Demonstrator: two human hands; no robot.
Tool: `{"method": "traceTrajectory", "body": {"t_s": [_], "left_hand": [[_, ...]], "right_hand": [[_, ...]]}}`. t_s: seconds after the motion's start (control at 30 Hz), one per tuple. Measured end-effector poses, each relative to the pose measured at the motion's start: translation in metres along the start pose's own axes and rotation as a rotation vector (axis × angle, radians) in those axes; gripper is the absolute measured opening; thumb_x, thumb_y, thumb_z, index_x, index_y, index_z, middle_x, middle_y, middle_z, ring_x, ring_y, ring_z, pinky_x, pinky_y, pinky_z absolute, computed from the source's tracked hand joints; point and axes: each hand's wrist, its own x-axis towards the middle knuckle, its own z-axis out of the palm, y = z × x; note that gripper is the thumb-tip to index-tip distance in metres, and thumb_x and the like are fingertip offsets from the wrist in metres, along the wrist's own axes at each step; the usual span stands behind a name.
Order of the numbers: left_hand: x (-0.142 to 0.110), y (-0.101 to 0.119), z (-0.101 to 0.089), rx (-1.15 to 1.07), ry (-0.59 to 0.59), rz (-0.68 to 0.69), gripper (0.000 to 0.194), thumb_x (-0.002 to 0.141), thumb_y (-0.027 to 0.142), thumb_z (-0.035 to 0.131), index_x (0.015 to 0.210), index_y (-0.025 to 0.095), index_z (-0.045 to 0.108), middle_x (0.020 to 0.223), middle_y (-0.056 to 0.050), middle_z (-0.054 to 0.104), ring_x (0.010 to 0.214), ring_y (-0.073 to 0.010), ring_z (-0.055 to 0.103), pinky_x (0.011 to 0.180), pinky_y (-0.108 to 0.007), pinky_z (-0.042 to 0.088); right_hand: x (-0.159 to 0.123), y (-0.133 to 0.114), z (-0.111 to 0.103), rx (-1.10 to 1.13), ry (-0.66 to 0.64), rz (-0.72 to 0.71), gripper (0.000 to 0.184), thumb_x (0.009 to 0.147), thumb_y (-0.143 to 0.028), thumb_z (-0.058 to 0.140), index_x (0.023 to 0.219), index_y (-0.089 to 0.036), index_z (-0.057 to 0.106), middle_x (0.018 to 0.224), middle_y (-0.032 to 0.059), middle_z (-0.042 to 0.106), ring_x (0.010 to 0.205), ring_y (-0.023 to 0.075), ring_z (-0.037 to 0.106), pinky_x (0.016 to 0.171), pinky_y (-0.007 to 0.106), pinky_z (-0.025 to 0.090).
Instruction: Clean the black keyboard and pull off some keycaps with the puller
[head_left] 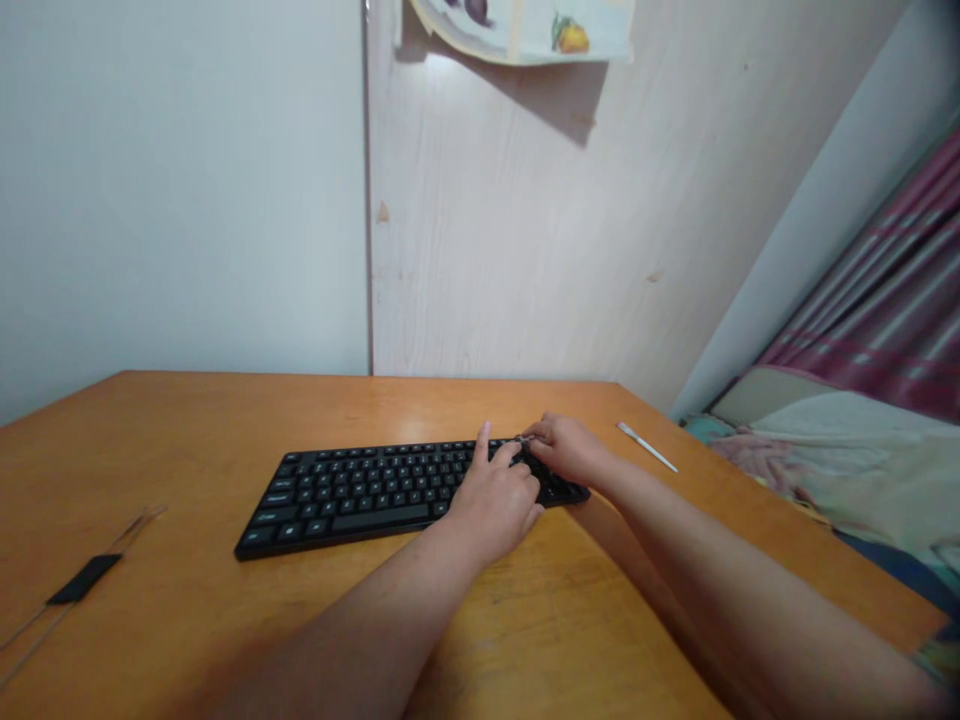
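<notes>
Black compact keyboard [360,495] lies on the table [187,450], long axis running crosswise, its right end angled toward the far table edge. Left hand [491,500] sits over the right-side keys, fingers curled and apart, index finger [482,440] lifted clear. Right hand [570,450] reaches in from the right, fingers [541,430] drawn together on a small silvery piece [526,438] at the keyboard's far edge, apparently pinched, though the view there is poor. A white stick [646,446] lies near the keyboard's right end.
</notes>
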Motion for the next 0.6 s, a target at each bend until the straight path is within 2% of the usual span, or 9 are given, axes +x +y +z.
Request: {"method": "traceTrajectory", "body": {"t_s": [0.2,0.43,0.6], "left_hand": [[0.000,0.001,0.000,0.002,0.016,-0.008,0.023,0.088,0.042,0.061,0.092,0.022,0.072,0.098,-0.005,0.073,0.124,-0.0295,0.048,0.118,-0.063,-0.001],[0.000,0.000,0.000,-0.016,0.011,-0.011,0.024,0.087,0.043,0.063,0.093,0.021,0.071,0.103,-0.006,0.073,0.128,-0.0304,0.045,0.117,-0.064,-0.002],[0.000,-0.001,-0.001,-0.003,0.011,-0.015,0.030,0.086,0.046,0.064,0.104,0.022,0.069,0.108,-0.006,0.071,0.127,-0.0311,0.046,0.117,-0.063,0.000]], "right_hand": [[0.009,-0.011,-0.001,-0.136,-0.065,-0.013,0.032,0.093,-0.029,0.045,0.098,-0.019,0.075,0.092,0.0094,0.066,0.083,0.0197,0.061,0.066,0.026,0.037],[-0.009,-0.012,-0.005,-0.198,-0.085,-0.064,0.029,0.090,-0.025,0.049,0.103,-0.021,0.074,0.091,0.0095,0.065,0.089,0.0219,0.060,0.069,0.028,0.037],[-0.024,-0.012,-0.008,-0.189,-0.059,-0.130,0.027,0.092,-0.027,0.050,0.094,-0.020,0.075,0.086,0.0099,0.064,0.084,0.0221,0.059,0.068,0.029,0.037]]}}
